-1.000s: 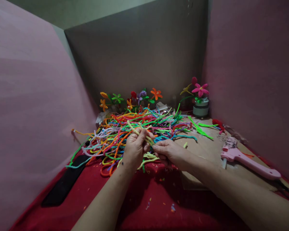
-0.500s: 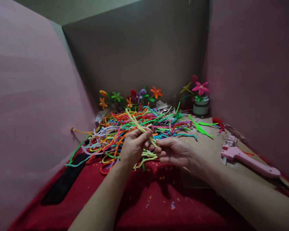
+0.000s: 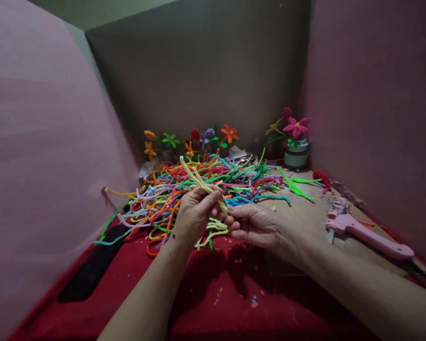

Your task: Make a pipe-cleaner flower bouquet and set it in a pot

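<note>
Pale yellow pipe cleaners [image 3: 196, 176] slant up and left out of my left hand [image 3: 198, 204], whose thumb and fingers are closed on them. My right hand [image 3: 253, 223] pinches their lower end between thumb and fingertips, close beside the left. The exact grip at that lower end is partly hidden by the fingers. Behind and below the hands spreads a heap of many-coloured pipe cleaners [image 3: 163, 192]. Several more pale yellow ones [image 3: 217, 233] lie at the heap's front edge, under the hands.
A pink glue gun [image 3: 369, 233] rests on a brown board [image 3: 305, 215] at right, near bright green pieces [image 3: 296, 188]. Pipe-cleaner flowers [image 3: 230, 133] stand at the back, with a pot [image 3: 296, 155] on the right. A black strip [image 3: 90, 270] lies left on red cloth [image 3: 213, 322].
The view has shifted slightly. Both hands keep their hold on the pale yellow pipe cleaners and have barely moved.
</note>
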Available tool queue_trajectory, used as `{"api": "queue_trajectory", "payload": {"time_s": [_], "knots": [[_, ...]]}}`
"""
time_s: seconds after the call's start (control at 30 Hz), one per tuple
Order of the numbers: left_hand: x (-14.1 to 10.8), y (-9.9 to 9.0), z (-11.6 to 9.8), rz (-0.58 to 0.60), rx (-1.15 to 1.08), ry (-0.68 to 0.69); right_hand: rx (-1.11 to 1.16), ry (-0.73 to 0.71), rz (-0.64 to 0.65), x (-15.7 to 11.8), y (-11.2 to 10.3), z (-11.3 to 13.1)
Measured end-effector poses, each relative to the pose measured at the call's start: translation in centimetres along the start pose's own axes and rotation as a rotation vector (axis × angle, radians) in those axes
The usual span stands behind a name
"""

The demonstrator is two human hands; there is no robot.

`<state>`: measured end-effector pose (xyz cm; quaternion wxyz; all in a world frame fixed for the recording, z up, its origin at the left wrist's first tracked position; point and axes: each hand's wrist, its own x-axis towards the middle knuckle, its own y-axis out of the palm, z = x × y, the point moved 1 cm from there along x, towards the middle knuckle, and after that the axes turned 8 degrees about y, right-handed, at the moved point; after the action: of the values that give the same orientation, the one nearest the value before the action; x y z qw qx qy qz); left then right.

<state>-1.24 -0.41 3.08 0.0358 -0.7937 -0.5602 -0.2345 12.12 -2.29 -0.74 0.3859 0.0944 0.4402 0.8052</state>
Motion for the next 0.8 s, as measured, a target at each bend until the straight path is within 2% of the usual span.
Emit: {"api": "queue_trajectory", "payload": {"time_s": [0.1, 0.3, 0.47, 0.57, 0.67, 0.73, 0.8], "knots": [[-0.1, 0.1, 0.1, -0.028, 0.062, -0.021, -0.030, -0.038, -0.070, 0.1, 0.3, 0.0], [-0.1, -0.1, 0.1, 0.034, 0.222, -0.202, -0.115, -0.176, -0.152, -0.1, 0.5, 0.2], [0.0, -0.5, 0.5, -0.029, 0.273, -0.190, -0.303, -0.157, -0.200, -0.6, 0.7, 0.5], [0.0, -0.4, 0.6, -0.059, 0.300, -0.163, -0.507, -0.209, -0.349, -0.8, 1.1, 0.5], [0.0, -0.2, 0.4, -0.061, 0.359, -0.137, -0.601, -0.253, -0.454, -0.9, 1.5, 0.5], [-0.1, -0.2, 0.2, -0.046, 0.382, -0.141, -0.548, -0.222, -0.415, -0.9, 1.4, 0.6], [-0.1, -0.3, 0.1, -0.020, 0.378, -0.149, -0.405, -0.143, -0.290, -0.8, 1.0, 0.7]]}}
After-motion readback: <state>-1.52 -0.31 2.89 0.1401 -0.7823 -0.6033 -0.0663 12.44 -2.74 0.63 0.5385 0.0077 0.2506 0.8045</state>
